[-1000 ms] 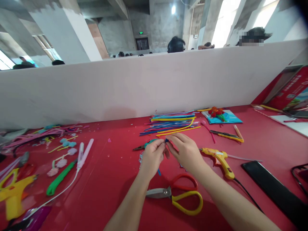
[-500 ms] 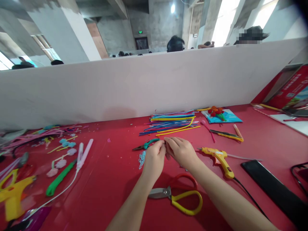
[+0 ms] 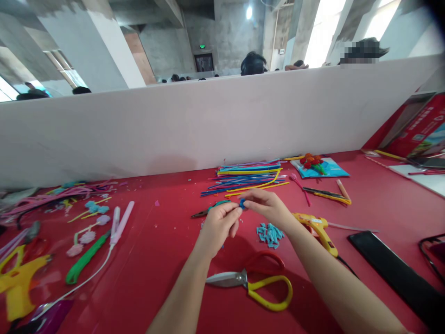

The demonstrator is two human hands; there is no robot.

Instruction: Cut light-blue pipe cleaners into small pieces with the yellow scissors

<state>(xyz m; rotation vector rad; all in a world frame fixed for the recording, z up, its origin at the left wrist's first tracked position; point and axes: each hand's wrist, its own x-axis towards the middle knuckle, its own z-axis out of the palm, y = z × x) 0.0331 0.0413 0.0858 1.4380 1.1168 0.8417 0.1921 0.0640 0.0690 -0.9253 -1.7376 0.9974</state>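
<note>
A small blue piece [image 3: 242, 203], too small to name exactly, is pinched between my two hands above the table. My left hand [image 3: 222, 221] grips it with thumb and forefinger. From the other side, my right hand [image 3: 266, 205] holds it at the fingertips. Below the right hand lies a heap of short light-blue pieces [image 3: 270, 235]. Pliers with teal handles [image 3: 210, 211] rest behind my left hand, which partly covers them. Scissors with red and yellow handles [image 3: 245, 280] lie nearer to me, under my forearms.
Coloured pipe cleaners [image 3: 248, 178] lie in a bundle by the white partition [image 3: 194, 130]. A yellow glue gun [image 3: 321, 229] and a black phone-like slab [image 3: 389, 264] are on the right. Leftward are a green-handled tool [image 3: 86, 260], a pink wand-like device [image 3: 123, 222] and another yellow glue gun [image 3: 22, 285].
My hands have drawn slightly apart, bringing the blue piece into view. The light-blue heap by my right hand is now uncovered; my left hand now covers most of the bits near the pliers.
</note>
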